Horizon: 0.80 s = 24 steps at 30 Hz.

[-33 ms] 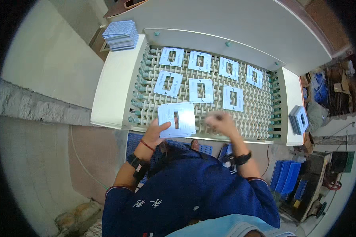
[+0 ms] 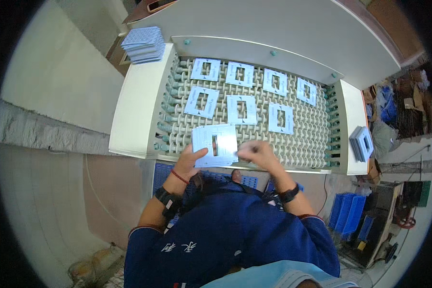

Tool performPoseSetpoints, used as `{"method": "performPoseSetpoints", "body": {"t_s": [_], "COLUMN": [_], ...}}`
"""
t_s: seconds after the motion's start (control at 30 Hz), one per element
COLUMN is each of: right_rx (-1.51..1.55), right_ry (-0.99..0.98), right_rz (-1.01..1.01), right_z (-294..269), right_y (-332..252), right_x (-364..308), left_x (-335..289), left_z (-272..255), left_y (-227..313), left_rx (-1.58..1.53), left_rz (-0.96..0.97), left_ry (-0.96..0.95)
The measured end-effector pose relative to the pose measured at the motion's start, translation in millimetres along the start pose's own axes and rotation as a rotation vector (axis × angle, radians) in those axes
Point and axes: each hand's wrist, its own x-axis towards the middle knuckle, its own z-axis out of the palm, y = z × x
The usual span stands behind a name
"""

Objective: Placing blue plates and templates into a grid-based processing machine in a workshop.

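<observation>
My left hand (image 2: 189,162) is closed on the left edge of a small stack of flat light-blue plates (image 2: 226,139), its thumb on top. Each plate has a rectangular cut-out, and the stack is held over the near edge of a roller conveyor (image 2: 302,144). At the stack's right edge is my right hand (image 2: 259,154), slightly blurred, with its fingers bent together. Whether they pinch a plate I cannot make out. Beyond my hands, several similar plates lie flat on the rollers in two rows, among them one plate (image 2: 249,117) just past the stack.
A tall pile of plates (image 2: 143,45) stands on the left white ledge (image 2: 138,105). On the right ledge (image 2: 351,105) leans a smaller stack of plates (image 2: 361,144). A grey panel (image 2: 273,24) closes off the far side. Blue bins (image 2: 346,212) stand at the lower right.
My right hand has moved left, from over the rollers to the right edge of the stack. My left hand keeps its hold on the stack.
</observation>
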Motion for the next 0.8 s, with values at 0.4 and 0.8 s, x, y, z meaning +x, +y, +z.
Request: {"method": "performPoseSetpoints", "body": {"t_s": [0.4,0.8], "right_rx": [0.234,0.413], "right_ry": [0.731,0.445], "right_rz": [0.170,0.229], "right_z": [-213,-115], "right_y": [104,26], "right_x": [-34,-25], "left_x": [-13,-79], "left_z": [-1,-29], "left_y": [-5,12], "left_rx": [-0.204,-0.014], "left_rz": [0.016,0.184], "left_ry": [-0.004,-0.019]}}
